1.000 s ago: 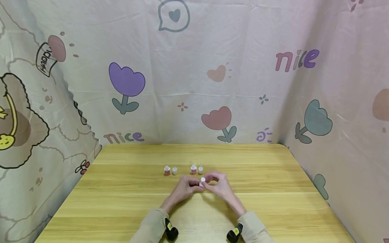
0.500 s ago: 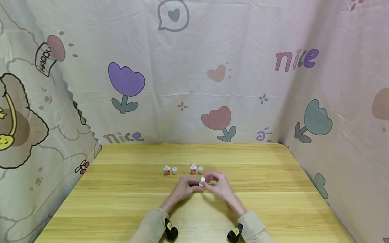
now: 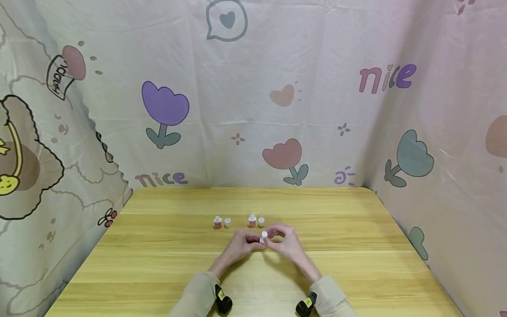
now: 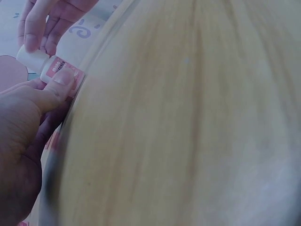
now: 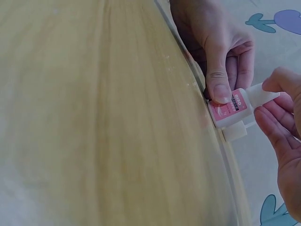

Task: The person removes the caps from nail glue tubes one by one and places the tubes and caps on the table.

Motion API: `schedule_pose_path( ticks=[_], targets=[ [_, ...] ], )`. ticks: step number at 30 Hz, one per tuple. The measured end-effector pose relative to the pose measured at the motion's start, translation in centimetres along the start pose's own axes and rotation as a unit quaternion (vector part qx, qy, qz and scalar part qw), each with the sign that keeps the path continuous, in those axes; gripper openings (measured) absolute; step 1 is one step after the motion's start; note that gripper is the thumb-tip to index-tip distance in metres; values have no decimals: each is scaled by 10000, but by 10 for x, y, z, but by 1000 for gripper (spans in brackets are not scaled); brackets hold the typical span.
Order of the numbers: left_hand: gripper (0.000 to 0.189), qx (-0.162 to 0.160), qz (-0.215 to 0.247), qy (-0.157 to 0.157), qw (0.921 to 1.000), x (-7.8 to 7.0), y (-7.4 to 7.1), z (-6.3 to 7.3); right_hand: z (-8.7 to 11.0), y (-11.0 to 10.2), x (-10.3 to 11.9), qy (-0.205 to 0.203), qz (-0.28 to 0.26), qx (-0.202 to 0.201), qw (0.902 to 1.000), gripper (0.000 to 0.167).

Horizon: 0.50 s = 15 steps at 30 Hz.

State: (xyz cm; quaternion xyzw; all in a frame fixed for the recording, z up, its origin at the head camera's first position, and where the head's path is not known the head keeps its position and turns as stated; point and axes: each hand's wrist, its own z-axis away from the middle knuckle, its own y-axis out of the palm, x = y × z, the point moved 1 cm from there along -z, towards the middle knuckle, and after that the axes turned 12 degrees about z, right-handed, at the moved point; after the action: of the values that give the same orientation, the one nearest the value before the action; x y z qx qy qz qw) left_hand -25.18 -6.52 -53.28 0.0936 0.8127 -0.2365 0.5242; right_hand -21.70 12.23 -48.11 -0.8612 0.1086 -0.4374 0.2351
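A small white bottle with a pink label (image 5: 228, 110) stands on the table between both hands, its white cap (image 5: 258, 95) on its neck. My left hand (image 3: 239, 246) grips the body, the thumb across the label in the left wrist view. My right hand (image 3: 289, 242) pinches the cap between thumb and fingers. Behind it stand two open bottles of the same look, one at the left (image 3: 218, 222) and one nearer (image 3: 252, 221). Beside each is a white cap, the left cap (image 3: 227, 223) and the right cap (image 3: 261, 221), with a thin tip pointing up.
The light wooden table (image 3: 158, 264) runs back to a pale printed cloth (image 3: 237, 88) hung behind and at both sides. A black wrist camera (image 3: 223, 303) sits on the left sleeve and another black camera (image 3: 306, 304) on the right.
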Motion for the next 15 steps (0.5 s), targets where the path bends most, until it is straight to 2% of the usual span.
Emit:
schedule_pose_path(
  ticks=[8, 15],
  targets=[
    [18, 3, 6, 53, 10000, 1, 1, 0, 0, -1, -1, 122, 26, 155, 9998, 18],
    [18, -18, -43, 118, 9999, 2, 1, 0, 0, -1, 0, 141, -83, 46, 9999, 16]
  ],
)
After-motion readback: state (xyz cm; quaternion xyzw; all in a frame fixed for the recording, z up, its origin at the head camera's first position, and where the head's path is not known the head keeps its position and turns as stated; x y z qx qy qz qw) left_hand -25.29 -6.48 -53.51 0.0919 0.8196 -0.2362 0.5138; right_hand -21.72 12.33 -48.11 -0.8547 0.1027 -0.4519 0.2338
